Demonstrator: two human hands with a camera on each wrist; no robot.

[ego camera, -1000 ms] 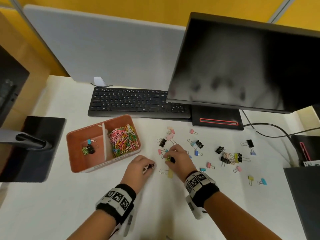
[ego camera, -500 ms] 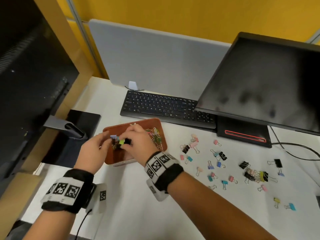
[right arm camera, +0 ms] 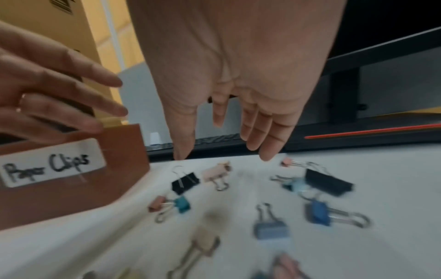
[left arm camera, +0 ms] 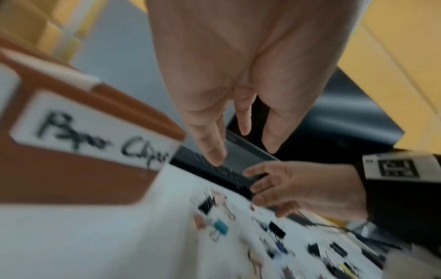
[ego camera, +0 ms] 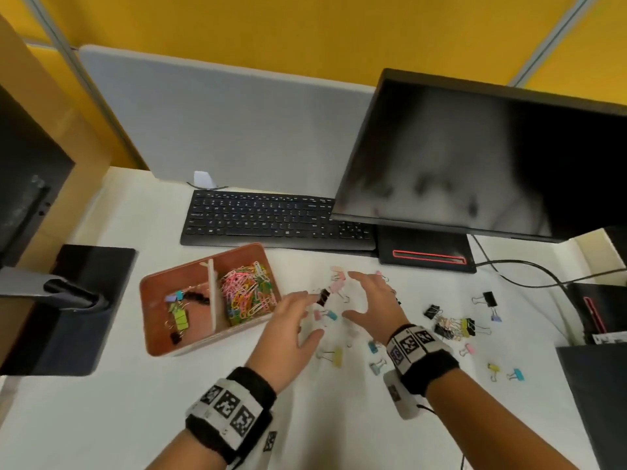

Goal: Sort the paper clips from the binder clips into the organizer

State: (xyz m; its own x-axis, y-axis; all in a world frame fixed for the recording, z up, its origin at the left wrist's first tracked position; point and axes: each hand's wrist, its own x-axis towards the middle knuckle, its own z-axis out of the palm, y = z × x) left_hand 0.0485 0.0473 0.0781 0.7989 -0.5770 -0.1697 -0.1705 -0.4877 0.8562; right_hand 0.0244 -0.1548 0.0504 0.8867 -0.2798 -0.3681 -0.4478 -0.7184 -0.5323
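both hands have come back from the organizer (ego camera: 159,337) at centre left and now hover empty over the loose binder clips (ego camera: 451,325) scattered lower right of centre. the left hand (ego camera: 288,330) and right hand (ego camera: 371,305) have fingers spread apart, holding nothing. the last clips went into the left compartment; paper clips (ego camera: 246,293) fill the right one. next pickup is likely the black clip (ego camera: 324,296).

I'm facing a black keyboard (ego camera: 271,220) lying beside a dark monitor (ego camera: 481,157), a grey divider panel (ego camera: 220,120) standing behind them.
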